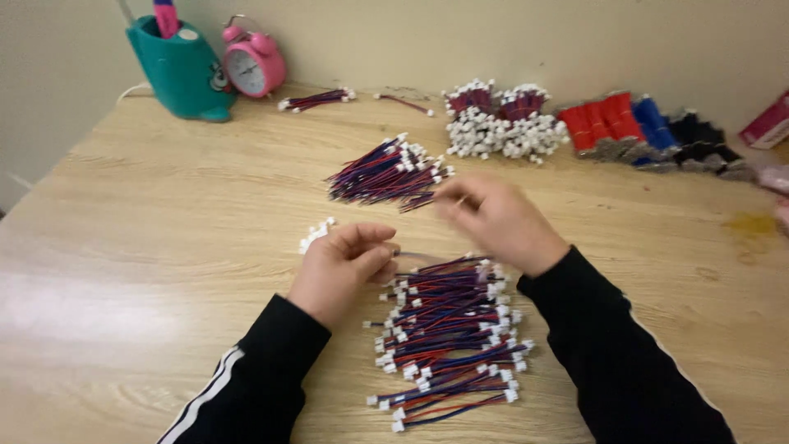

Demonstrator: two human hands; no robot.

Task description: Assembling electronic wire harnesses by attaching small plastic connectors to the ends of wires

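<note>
Left hand (341, 267) is pinching a thin red-blue wire (415, 257); right hand (493, 220), blurred, grip unclear, is hovering between the near wire pile (448, 337) and far bundle (386, 174)

A pink-red box-shaped package (769, 123) lies cut off at the bench's (148, 214) far right edge, against the wall.

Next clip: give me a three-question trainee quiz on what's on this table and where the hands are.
1. True or false: the alarm clock is blue.
2. Which pile lies directly below the hands: A) the near wire pile B) the loose white connectors C) the red spools?
3. Which hand reaches toward the far wire pile?

Key: 1 false, it is pink. 2 A. 3 The right hand; the left hand rests nearer the body.
</note>
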